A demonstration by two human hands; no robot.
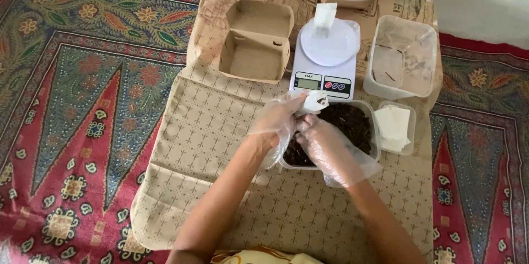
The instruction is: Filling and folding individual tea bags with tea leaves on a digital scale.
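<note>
Both gloved, left hand (278,121) pinches a small white paper wrapper (315,100) closed-fingered just above the clear tub (372,126) of dark filling, likely so crumbs drop back in, while right hand (329,148) curls loosely below the wrapper over the tub, holding nothing I can confirm, scale (324,57) just behind.

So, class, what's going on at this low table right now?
A person in thin plastic gloves works over a clear tub of dark bits. The left hand holds a small white wrapper above the tub; the right hand is down at the dark bits. Behind sit a white kitchen scale, an open cardboard box, a nearly empty clear container and a small tub of white papers.
</note>
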